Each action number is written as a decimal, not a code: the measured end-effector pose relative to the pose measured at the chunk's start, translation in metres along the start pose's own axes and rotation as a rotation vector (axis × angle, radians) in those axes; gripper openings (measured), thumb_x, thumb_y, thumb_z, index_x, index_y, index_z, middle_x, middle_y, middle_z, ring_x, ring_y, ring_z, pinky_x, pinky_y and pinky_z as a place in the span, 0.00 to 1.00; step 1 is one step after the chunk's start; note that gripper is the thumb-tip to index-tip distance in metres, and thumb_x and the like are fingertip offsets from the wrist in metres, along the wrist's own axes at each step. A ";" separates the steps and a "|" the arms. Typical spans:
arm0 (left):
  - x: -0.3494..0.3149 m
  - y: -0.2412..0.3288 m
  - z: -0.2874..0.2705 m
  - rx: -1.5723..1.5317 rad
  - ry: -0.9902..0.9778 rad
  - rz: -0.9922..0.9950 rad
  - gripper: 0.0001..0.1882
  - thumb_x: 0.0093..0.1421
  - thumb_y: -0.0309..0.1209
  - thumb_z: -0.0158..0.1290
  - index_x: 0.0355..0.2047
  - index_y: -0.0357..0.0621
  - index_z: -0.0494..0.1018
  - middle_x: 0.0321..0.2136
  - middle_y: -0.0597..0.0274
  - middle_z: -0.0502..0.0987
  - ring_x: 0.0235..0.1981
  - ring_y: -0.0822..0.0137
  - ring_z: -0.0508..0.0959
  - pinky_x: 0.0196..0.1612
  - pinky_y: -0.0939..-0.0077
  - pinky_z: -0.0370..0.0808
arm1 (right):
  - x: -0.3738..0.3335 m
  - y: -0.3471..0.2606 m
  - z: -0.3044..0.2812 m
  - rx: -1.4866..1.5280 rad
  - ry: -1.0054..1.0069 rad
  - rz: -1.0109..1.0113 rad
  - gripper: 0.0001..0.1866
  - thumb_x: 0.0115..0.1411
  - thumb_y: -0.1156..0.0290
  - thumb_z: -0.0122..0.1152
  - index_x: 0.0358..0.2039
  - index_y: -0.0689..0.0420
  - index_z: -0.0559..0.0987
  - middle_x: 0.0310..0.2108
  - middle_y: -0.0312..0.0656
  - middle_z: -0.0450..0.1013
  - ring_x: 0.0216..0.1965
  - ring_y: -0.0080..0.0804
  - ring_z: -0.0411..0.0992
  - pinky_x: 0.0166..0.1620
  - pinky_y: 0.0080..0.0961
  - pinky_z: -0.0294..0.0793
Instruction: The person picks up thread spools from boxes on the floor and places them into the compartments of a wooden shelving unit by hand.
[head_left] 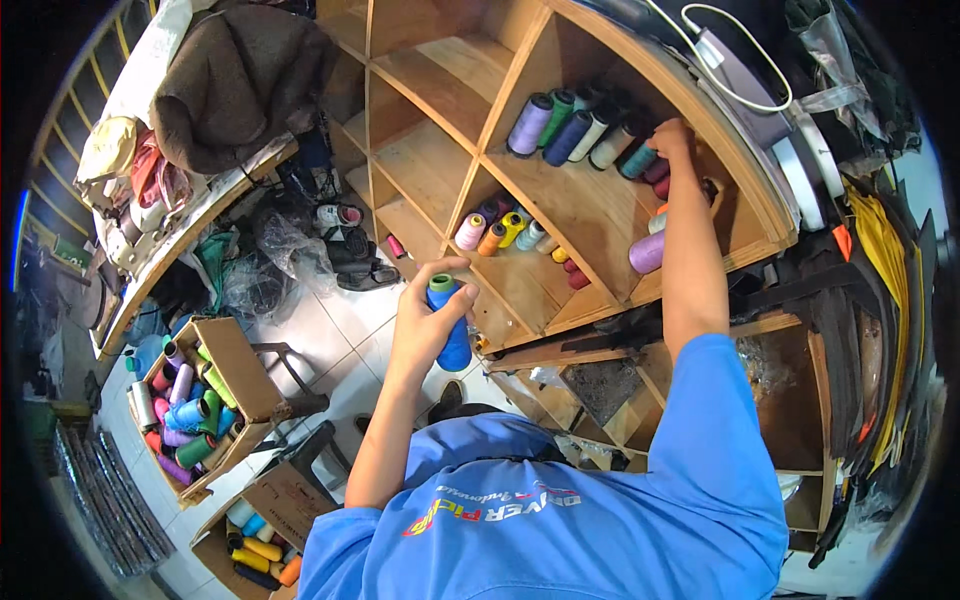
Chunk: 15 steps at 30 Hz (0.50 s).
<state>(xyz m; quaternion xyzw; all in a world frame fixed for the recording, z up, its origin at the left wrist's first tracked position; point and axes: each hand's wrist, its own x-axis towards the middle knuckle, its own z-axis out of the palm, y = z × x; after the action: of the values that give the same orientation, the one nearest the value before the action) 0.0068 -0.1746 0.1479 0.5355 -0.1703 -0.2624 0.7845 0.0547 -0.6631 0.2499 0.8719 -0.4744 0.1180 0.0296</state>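
My left hand (425,315) is wrapped round a blue thread spool (454,345) with a green core end, held upright in front of the wooden shelf (430,165). Reaching into an upper right compartment, my right hand (672,137) has its fingers curled at the end of a teal thread spool (637,162); some fingers are hidden. Beside it, a purple spool (530,125), a green spool (557,117), a navy spool (568,138) and a cream spool (607,147) lie in a row. A lilac spool (647,253) lies near the compartment's front, partly behind my right forearm.
A neighbouring compartment holds a pink spool (469,232), an orange spool (491,239) and several others. Cardboard boxes of mixed spools stand at lower left, one with an open flap (238,370). A workbench edge (200,245) carries a dark brown cloth (240,85). Dark material (850,330) hangs at right.
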 end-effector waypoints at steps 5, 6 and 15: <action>-0.002 -0.002 0.002 0.018 0.054 -0.014 0.17 0.54 0.28 0.55 0.44 0.38 0.68 0.22 0.64 0.71 0.21 0.74 0.72 0.26 0.81 0.69 | 0.010 -0.005 0.013 -0.465 0.066 -0.310 0.23 0.37 0.64 0.69 0.39 0.50 0.80 0.42 0.41 0.75 0.41 0.33 0.75 0.44 0.28 0.74; -0.001 -0.003 0.003 0.016 0.044 -0.014 0.17 0.54 0.28 0.55 0.44 0.38 0.68 0.22 0.64 0.71 0.21 0.74 0.72 0.26 0.81 0.69 | 0.019 0.007 0.015 -0.357 0.081 -0.263 0.24 0.37 0.63 0.68 0.40 0.49 0.80 0.42 0.42 0.75 0.42 0.34 0.74 0.47 0.29 0.72; 0.001 -0.002 0.003 0.088 0.084 0.001 0.16 0.54 0.27 0.55 0.43 0.39 0.69 0.22 0.64 0.72 0.22 0.75 0.72 0.26 0.81 0.69 | -0.004 -0.008 0.002 -0.224 0.034 -0.230 0.26 0.36 0.63 0.69 0.40 0.52 0.80 0.41 0.46 0.74 0.44 0.40 0.73 0.48 0.29 0.71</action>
<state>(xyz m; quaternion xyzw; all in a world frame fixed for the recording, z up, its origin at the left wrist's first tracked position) 0.0057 -0.1785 0.1472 0.5800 -0.1490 -0.2313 0.7668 0.0593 -0.6558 0.2475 0.9096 -0.3809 0.0749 0.1480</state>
